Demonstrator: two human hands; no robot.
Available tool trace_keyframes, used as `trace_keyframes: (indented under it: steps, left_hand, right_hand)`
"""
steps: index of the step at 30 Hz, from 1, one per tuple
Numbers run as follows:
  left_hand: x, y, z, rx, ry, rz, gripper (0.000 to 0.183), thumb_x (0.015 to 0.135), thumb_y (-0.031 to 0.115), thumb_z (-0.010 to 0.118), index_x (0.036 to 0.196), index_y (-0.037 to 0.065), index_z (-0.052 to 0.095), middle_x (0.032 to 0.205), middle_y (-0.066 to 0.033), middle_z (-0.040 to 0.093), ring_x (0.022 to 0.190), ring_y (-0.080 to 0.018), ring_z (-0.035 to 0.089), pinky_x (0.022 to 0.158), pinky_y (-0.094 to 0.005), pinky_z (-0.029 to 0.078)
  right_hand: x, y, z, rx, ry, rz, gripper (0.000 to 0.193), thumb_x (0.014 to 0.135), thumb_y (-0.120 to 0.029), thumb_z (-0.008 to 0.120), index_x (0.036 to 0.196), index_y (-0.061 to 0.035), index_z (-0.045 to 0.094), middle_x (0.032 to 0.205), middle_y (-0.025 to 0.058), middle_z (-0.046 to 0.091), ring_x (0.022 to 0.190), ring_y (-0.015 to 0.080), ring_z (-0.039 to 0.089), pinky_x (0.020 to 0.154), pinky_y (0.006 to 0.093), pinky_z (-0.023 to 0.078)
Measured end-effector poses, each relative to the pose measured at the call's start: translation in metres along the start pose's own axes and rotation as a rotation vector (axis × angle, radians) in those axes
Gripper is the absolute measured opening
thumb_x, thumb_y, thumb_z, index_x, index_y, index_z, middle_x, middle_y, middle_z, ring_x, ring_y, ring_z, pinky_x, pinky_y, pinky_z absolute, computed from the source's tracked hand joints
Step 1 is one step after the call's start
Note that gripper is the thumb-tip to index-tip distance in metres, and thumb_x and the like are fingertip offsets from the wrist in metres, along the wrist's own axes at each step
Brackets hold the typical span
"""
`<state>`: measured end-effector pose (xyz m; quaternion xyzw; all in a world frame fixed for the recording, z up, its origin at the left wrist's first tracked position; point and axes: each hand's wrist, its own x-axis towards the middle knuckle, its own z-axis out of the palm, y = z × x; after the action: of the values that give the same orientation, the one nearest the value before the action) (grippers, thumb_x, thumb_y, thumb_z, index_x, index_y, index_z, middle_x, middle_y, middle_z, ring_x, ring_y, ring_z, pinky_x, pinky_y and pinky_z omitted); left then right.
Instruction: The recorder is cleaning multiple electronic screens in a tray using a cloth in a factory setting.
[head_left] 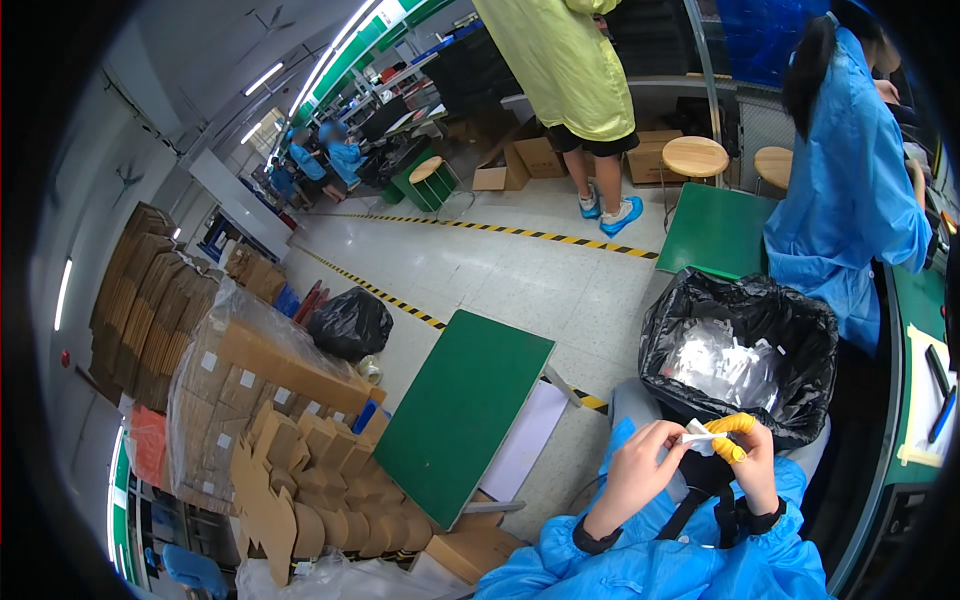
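My left hand [645, 468] is closed, its thumb and fingertips pinching a small white piece [697, 433], folded or strip-like, whose kind I cannot make out. My right hand [757, 468] wears yellow finger covers [733, 425] and is curled around the other side of the same piece. Both hands meet above my lap. Just beyond them stands a bin lined with a black bag [800, 335], holding many clear and white small plastic pieces [722, 362].
A green-topped table [465, 400] stands to the left, with stacked cardboard [300, 440] beyond it. At the right is a green workbench [905, 400] with pens [940, 415]. A person in blue [840, 180] sits close by; another in yellow [560, 70] stands ahead near stools [695, 157].
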<state>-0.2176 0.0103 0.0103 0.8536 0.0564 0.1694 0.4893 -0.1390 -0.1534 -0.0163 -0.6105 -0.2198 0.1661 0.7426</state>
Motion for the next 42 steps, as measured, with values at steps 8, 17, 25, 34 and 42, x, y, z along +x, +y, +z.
trace_keyframes:
  steps: [8, 17, 25, 34, 42]
  left_hand:
    - [0.003, 0.004, -0.002, 0.02, -0.017, 0.049, 0.012, 0.083, 0.006, 0.067, 0.093, 0.001, 0.063, 0.082, -0.0091, 0.064, 0.075, -0.0195, 0.063, 0.068, -0.0304, 0.049]
    - [0.005, 0.005, 0.0, -0.006, 0.062, 0.054, 0.011, 0.079, 0.003, 0.07, 0.088, 0.001, 0.062, 0.082, -0.0079, 0.063, 0.074, -0.0186, 0.062, 0.067, -0.0296, 0.049]
    - [0.006, 0.004, 0.002, 0.042, 0.092, 0.136, 0.011, 0.078, 0.001, 0.069, 0.087, 0.001, 0.062, 0.083, -0.009, 0.063, 0.079, -0.0233, 0.061, 0.068, -0.0317, 0.048]
    - [0.008, 0.004, 0.005, 0.116, 0.07, 0.123, 0.01, 0.077, 0.003, 0.07, 0.084, 0.002, 0.063, 0.082, -0.0079, 0.063, 0.078, -0.024, 0.061, 0.069, -0.0326, 0.048]
    - [0.008, 0.004, 0.003, 0.151, 0.094, 0.124, 0.011, 0.074, 0.003, 0.07, 0.082, 0.003, 0.062, 0.08, -0.0077, 0.062, 0.078, -0.0244, 0.061, 0.068, -0.0335, 0.048]
  right_hand:
    - [-0.005, 0.005, -0.004, 0.081, 0.052, -0.027, 0.017, 0.082, 0.0, 0.066, 0.097, 0.0041, 0.06, 0.097, 0.0119, 0.066, 0.091, 0.0182, 0.062, 0.083, 0.0301, 0.048]
    - [-0.006, 0.005, -0.005, 0.113, 0.086, -0.018, 0.017, 0.082, -0.004, 0.068, 0.095, 0.0032, 0.06, 0.093, 0.0097, 0.065, 0.087, 0.0167, 0.061, 0.082, 0.0299, 0.047]
    - [-0.01, 0.008, -0.005, 0.181, 0.02, 0.025, 0.015, 0.079, -0.002, 0.07, 0.092, 0.0032, 0.062, 0.091, 0.0087, 0.065, 0.085, 0.0158, 0.06, 0.079, 0.0291, 0.047]
    - [-0.007, 0.006, -0.004, 0.033, -0.024, -0.015, 0.015, 0.077, -0.004, 0.072, 0.088, 0.0023, 0.064, 0.087, 0.0085, 0.067, 0.081, 0.0159, 0.062, 0.075, 0.0279, 0.048]
    - [-0.005, 0.002, 0.001, -0.199, -0.042, -0.163, 0.016, 0.071, -0.005, 0.073, 0.084, 0.0004, 0.064, 0.085, 0.0109, 0.068, 0.078, 0.0225, 0.065, 0.072, 0.0304, 0.049]
